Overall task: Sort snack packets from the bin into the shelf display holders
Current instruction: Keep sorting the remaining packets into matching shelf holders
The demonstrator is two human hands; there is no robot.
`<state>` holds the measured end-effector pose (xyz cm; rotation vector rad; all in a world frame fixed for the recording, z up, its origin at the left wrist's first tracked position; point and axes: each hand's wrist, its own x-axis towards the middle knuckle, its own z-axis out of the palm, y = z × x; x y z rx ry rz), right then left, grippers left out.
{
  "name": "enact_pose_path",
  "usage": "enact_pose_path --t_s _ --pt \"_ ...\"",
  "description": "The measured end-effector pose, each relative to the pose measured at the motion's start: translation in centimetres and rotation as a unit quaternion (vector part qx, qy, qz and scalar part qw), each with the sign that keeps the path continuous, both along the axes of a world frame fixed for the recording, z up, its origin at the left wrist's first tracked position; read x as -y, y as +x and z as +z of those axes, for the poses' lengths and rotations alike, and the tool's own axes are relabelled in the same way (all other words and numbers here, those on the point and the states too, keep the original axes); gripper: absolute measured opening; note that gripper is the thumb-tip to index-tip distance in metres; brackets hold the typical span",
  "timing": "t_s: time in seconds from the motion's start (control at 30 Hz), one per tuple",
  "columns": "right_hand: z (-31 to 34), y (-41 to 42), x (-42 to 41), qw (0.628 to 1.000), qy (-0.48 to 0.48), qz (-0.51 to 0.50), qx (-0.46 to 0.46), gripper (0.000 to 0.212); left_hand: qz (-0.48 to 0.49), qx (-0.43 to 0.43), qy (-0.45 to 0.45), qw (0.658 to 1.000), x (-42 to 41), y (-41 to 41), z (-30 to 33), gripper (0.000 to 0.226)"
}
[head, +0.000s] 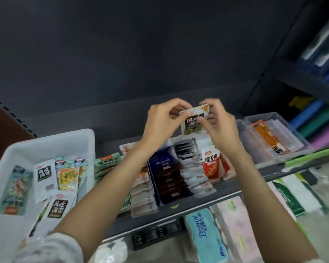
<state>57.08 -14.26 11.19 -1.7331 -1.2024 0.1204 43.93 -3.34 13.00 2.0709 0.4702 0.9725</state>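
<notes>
Both hands hold one white snack packet (193, 120) above the shelf holders (180, 171). The left hand (163, 122) and the right hand (219, 124) pinch its upper corners. Its long axis is about vertical, the printed face toward the camera; the lower edge seems near the rows. The white bin (45, 147) stands at the left.

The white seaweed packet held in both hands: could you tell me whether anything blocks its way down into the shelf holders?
Nothing visible does. The white seaweed packet with a black label, pinched by the left hand and right hand, hangs directly above the clear plastic shelf holders, with only open air between.
</notes>
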Motion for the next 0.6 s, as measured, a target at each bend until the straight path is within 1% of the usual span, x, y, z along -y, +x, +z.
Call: enact_pose_path --t_s 0.07,0.17,0.3,0.37,0.4,0.47,0.53,0.6 --pt "-0.7 1.2 -0.2 0.999 0.016 0.014 -0.040 0.028 0.007 0.010 0.013 1.000 0.1 0.9 -0.5 0.012" --pt "-2.3 2.1 -1.0 0.996 0.012 0.040 -0.078 0.023 0.015 -0.003 0.022 1.000 -0.3 1.6 -1.7 0.014" --pt "-5.2 2.9 -1.8 0.990 -0.036 0.077 -0.113 0.020 0.023 -0.052 0.013 0.998 -1.2 1.7 -4.1 0.015" --pt "-6.1 3.3 -2.2 0.987 -0.074 0.095 -0.104 0.019 0.033 -0.081 0.013 0.996 -1.6 1.7 -5.1 0.014" --pt "-6.5 3.5 -2.3 0.987 -0.102 0.100 -0.078 0.016 0.039 -0.101 0.020 0.994 -1.7 1.7 -5.7 0.013" --pt "-6.9 3.9 -2.7 0.986 -0.138 0.088 0.037 0.007 0.053 -0.152 0.056 0.985 -2.0 1.5 -6.8 0.011" --pt "-7.1 4.2 -3.0 0.978 -0.122 0.073 0.150 0.006 0.078 -0.209 0.114 0.968 -2.0 1.3 -7.8 0.011" --pt "-7.4 4.3 -3.2 0.960 -0.120 0.067 0.245 0.009 0.104 -0.256 0.185 0.943 -1.8 1.4 -8.4 0.013"
